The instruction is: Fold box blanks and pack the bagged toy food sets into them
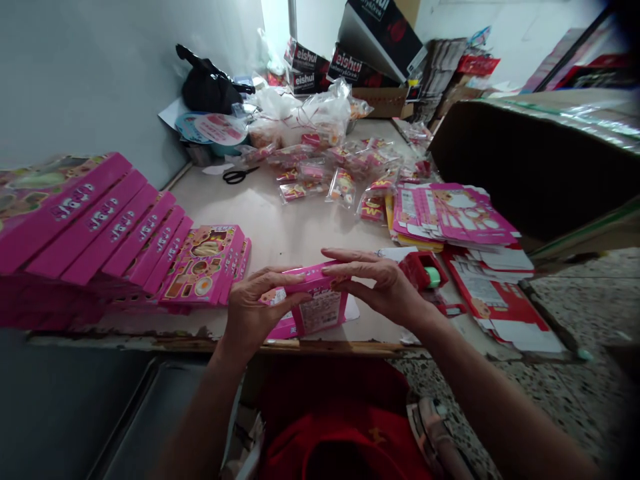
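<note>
In front of me at the table's near edge, a small pink cardboard box (320,312) stands upright, a printed label panel facing me. My left hand (257,300) is closed around its left side, thumb on the near face and fingers along the top. My right hand (375,280) grips the box's top right edge between its thumb and outstretched fingers. Another flat pink piece lies partly hidden behind my left hand. Just beyond my right hand sits a red tape dispenser (417,270) with a green roll.
Stacked pink boxes (115,220) fill the left side. Black scissors (240,175) lie behind, near many bagged toys (343,187). At right are flat pink cartons (463,213), red flat cartons (500,293) and a large open cardboard box (530,153). Dark printed cartons (383,40) stand behind.
</note>
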`<state>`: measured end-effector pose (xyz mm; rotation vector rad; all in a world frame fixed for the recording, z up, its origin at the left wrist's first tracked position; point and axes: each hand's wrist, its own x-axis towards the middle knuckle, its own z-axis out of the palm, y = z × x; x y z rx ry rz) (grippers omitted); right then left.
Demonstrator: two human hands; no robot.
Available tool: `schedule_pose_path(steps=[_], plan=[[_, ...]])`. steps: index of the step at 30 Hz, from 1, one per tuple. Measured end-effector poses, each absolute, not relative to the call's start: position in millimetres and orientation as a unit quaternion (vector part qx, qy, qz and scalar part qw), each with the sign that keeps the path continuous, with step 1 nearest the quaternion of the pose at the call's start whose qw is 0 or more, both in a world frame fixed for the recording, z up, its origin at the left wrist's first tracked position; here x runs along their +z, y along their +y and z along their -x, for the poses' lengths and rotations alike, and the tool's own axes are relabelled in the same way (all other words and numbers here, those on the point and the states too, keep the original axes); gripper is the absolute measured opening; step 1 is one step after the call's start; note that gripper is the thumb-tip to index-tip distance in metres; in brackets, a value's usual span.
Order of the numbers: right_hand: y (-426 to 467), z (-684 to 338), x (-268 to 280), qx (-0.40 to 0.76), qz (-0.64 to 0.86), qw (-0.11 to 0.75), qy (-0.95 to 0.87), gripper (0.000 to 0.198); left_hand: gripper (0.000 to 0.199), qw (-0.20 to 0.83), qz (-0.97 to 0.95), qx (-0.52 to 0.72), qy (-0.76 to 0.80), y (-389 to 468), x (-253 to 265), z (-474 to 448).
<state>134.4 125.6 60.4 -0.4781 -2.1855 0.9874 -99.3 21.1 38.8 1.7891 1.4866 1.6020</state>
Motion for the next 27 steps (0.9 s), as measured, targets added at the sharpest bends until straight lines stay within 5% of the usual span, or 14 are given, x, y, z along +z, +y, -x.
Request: schedule_pose_path(steps=[4,9,12,15,19,27], plan=[[108,-131,59,0.322,0.223,0.339,-0.855,0.035,0.022,0.213,-0.598,0.588,0.501,28,25,90],[106,-198,72,0.423,0.275,0.364,-0.783,0.074,0.022,0.198,-0.543,0.656,0.486,48,26,69],[107,-271,69,0.352,0.488,0.441,-0.666,0.063,0.018,0.163,-0.518,0.698,0.467,46,43,53],[102,-318,54,0.358,0.611,0.33,-0.624,0.049,0.019,0.224,-0.499,0.675,0.494,28,51,35],[101,-315,39,0.438,0.594,0.271,-0.618,0.045,0.015,0.327,-0.506,0.583,0.545,3,38,16],[111,-291,38,0.485,0.571,0.374,-0.547,0.036,0.018,0.4,-0.528,0.505,0.553,-12,29,-1]])
